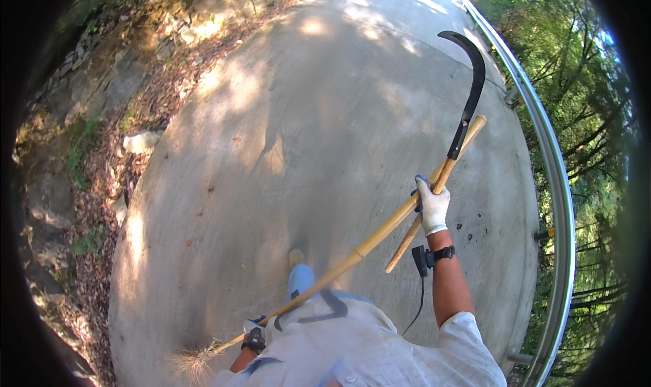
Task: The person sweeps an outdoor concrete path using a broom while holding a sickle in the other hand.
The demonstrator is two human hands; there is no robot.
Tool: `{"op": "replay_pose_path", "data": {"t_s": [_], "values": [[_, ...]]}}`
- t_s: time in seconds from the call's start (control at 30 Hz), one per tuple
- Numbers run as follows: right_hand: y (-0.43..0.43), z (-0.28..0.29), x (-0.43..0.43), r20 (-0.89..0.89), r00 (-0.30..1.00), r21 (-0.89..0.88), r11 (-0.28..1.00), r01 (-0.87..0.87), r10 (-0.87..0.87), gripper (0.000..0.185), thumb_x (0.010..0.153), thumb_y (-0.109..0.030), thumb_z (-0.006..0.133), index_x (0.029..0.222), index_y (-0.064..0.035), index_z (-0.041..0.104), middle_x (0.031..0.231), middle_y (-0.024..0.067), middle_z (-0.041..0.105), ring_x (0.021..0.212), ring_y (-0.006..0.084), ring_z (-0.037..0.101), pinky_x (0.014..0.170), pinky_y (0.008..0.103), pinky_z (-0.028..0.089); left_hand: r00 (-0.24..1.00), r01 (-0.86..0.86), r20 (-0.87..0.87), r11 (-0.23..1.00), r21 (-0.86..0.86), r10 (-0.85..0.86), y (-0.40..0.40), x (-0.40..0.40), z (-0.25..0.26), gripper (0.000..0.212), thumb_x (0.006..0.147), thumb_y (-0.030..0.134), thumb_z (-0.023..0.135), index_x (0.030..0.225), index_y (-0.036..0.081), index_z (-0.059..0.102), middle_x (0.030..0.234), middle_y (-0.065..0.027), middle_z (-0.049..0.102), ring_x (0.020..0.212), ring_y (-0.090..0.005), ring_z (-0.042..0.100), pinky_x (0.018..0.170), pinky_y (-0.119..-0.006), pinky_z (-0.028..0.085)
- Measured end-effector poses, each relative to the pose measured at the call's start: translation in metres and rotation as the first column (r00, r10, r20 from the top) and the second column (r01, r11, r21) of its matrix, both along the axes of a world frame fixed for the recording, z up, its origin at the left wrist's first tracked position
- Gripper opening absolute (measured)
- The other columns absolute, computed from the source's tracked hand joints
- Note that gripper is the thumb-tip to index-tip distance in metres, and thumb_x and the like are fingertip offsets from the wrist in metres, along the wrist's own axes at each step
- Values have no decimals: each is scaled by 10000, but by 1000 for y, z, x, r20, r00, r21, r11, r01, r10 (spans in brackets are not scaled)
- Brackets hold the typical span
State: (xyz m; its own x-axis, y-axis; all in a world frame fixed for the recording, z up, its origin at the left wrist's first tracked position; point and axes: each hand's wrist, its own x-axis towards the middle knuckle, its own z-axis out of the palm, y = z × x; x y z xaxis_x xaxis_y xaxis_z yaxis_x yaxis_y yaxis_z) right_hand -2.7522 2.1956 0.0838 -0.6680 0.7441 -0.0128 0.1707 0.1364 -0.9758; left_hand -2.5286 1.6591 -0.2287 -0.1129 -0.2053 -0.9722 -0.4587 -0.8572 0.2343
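My right hand (434, 206), in a white glove with blue-coated fingers, is closed around the wooden handle of a billhook-like sickle (475, 77) and a yellow bamboo pole (379, 244). The sickle's dark curved blade points up and away, its tip bending left. Its handle crosses the pole at my grip, and its butt end sticks out below. Running down to the left across my body, the pole ends in a tuft of dry bristles (192, 360). Around its lower part is my left hand (253, 326), also gloved, its fingers mostly hidden.
I stand on a concrete road (315, 148) dappled with sunlight. A metal guardrail (559, 199) curves along the right, with trees (600, 148) beyond. Fallen leaves (109, 204), rocks and a pale stone (141, 142) line the left edge. A cable (419, 311) hangs from my right wrist device.
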Motion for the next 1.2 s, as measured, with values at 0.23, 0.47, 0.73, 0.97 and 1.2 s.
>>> {"op": "replay_pose_path", "data": {"t_s": [0.23, 0.47, 0.73, 0.97, 1.2], "values": [[46, 5, -2, 16, 987, 41, 986, 160, -161, 208, 755, -200, 687, 738, -25, 575, 575, 24, 555, 436, 83, 472, 386, 227, 358, 996, 79, -39, 995, 58, -76, 15, -120, -28, 137, 772, 207, 449, 771, 79, 497, 764, -83, 544, 710, -231, 547, 713, -381, 473], [47, -15, 53, -9, 910, -96, 906, 413, -415, 185, 775, -173, 662, 774, -34, 539, 576, 44, 561, 376, 106, 458, 333, 242, 363, 966, 220, -144, 975, 17, -215, 29, -274, -7, 121, 748, 151, 435, 802, 66, 501, 773, -97, 543, 721, -233, 554, 714, -359, 475], [96, -37, 65, -99, 819, -214, 816, 537, -566, 199, 782, -151, 649, 727, -53, 485, 550, 37, 506, 364, 120, 450, 309, 260, 371, 882, 270, -395, 963, -27, -258, 105, -396, 35, 112, 738, 89, 484, 645, 70, 424, 594, -61, 440, 592, -222, 481, 710, -369, 482], [186, -82, 40, -41, 847, -267, 823, 502, -530, 169, 769, -156, 657, 771, -29, 547, 576, 74, 560, 364, 150, 482, 313, 259, 382, 896, 288, -340, 956, -46, -286, 160, -380, 34, 54, 721, 117, 472, 681, 82, 459, 651, -55, 497, 636, -210, 514, 716, -336, 467], [289, -104, -3, 56, 912, -204, 889, 410, -407, 187, 762, -157, 662, 709, -38, 528, 545, 41, 526, 370, 119, 463, 318, 255, 376, 901, 367, -216, 926, -84, -377, 196, -291, -16, 110, 730, 168, 446, 752, 72, 495, 751, -78, 544, 731, -233, 547, 753, -376, 454]]}}
